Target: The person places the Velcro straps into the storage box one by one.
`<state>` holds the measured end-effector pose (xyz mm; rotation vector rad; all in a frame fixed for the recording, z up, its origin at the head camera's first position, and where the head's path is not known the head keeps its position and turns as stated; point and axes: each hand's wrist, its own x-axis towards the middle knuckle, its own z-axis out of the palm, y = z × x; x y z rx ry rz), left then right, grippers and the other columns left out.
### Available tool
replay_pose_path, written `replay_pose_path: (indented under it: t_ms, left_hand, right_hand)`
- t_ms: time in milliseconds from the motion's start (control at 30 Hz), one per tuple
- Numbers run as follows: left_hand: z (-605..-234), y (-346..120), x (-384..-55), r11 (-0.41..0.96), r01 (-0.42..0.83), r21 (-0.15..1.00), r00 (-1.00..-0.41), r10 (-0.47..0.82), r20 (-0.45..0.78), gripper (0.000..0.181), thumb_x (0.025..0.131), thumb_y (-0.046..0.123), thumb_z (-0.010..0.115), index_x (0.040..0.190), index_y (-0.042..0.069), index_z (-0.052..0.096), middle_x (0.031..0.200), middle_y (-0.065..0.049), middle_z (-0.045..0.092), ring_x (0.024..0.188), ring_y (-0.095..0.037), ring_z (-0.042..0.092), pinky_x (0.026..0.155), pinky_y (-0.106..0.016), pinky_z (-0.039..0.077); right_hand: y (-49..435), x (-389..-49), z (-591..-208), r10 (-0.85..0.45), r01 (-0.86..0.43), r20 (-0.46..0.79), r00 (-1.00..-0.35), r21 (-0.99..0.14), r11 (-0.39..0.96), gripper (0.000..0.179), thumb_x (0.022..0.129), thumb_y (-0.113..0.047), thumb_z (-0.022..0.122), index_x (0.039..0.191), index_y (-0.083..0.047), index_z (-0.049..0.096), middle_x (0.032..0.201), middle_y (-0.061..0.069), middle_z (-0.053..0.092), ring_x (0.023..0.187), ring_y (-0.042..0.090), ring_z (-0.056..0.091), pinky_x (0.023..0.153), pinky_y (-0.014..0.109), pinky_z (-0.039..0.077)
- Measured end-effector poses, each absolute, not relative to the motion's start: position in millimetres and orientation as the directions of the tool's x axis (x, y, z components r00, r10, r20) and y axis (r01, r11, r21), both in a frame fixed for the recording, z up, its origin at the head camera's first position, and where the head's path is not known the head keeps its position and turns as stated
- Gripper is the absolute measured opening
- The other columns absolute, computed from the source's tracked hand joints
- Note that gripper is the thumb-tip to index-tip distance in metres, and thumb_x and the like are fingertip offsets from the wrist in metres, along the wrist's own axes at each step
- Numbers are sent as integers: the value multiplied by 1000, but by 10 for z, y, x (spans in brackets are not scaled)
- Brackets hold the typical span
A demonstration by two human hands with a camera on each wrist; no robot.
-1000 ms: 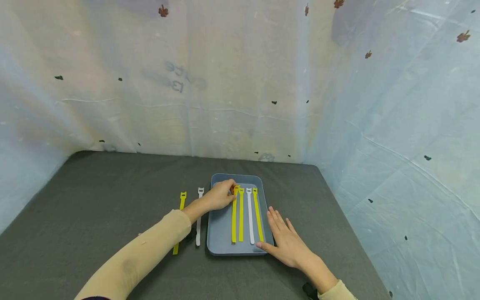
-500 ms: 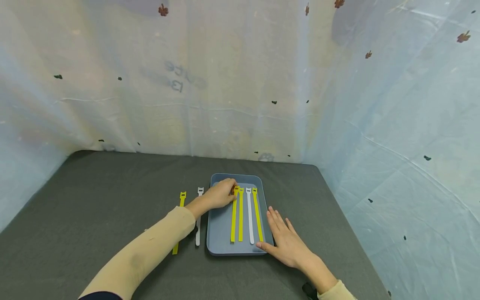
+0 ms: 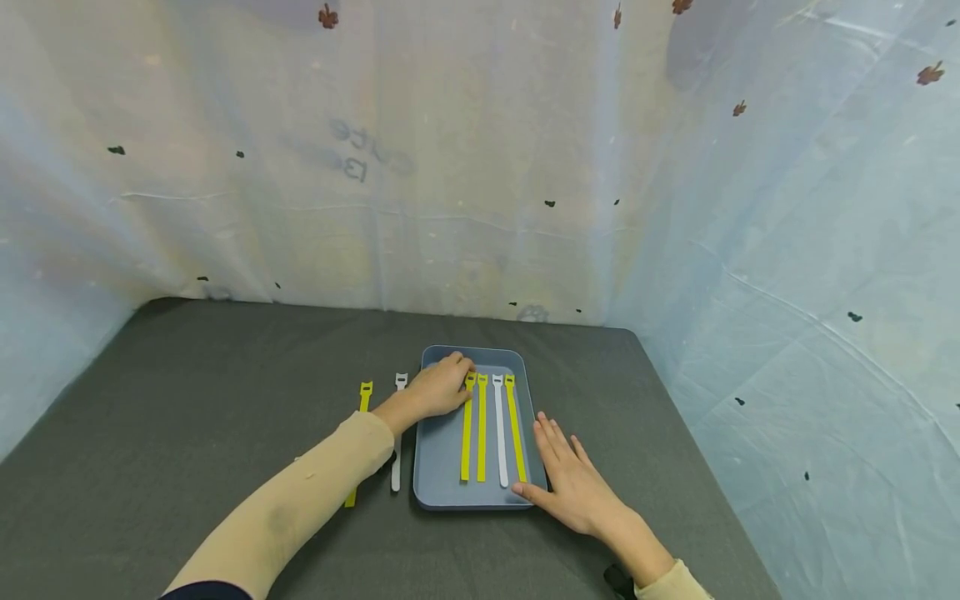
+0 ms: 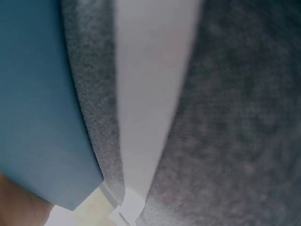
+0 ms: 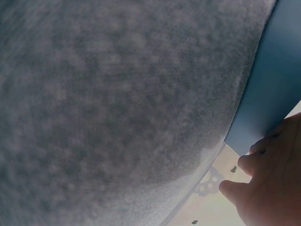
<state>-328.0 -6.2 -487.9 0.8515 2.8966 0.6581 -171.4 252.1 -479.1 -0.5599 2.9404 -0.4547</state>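
Note:
My left hand (image 3: 438, 389) reaches over the left side of a blue-grey tray (image 3: 438, 492) and pinches the head of the leftmost yellow cable tie (image 3: 467, 442). Beside that tie lie a second yellow cable tie (image 3: 482, 429), a white cable tie (image 3: 501, 433) and another yellow cable tie (image 3: 515, 425), roughly side by side. My right hand (image 3: 573, 492) touches the tray's right edge, fingers straight and thumb at the lower right corner. In the right wrist view, fingers (image 5: 273, 160) show against the tray's outer wall (image 5: 263, 103).
Left of the tray, a white cable tie (image 3: 397, 471) and a yellow cable tie (image 3: 365, 398) lie on the dark grey cloth (image 3: 247, 400), partly under my left forearm. Pale plastic sheeting (image 3: 465, 167) hangs behind and beside the table.
The leftmost yellow cable tie in the tray has shifted slightly left and straightened, with my left hand at its head. My right hand has stayed in place.

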Motion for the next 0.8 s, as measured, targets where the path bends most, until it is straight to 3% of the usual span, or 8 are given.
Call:
replay_pose_path:
  t_ms: [500, 800]
  left_hand:
    - [-4906, -51, -3281, 791, 509, 340, -850, 524, 55, 41, 103, 29, 68, 137, 6, 66, 124, -8, 54, 104, -20, 53, 84, -37, 53]
    - [-4914, -52, -3271, 782, 508, 359, -850, 524, 62, 42, 103, 28, 68, 138, 6, 65, 124, -9, 54, 103, -21, 53, 83, -37, 51]
  right_hand:
    - [2516, -1708, -4797, -370, -338, -52, -927, -311, 889, 101, 99, -65, 58, 165, -3, 15, 174, 13, 9, 160, 33, 12, 124, 65, 13]
    - [2525, -1705, -4813, -373, -340, -52, -926, -313, 887, 101, 99, -66, 57, 166, -3, 15, 174, 13, 8, 160, 33, 11, 124, 65, 14]
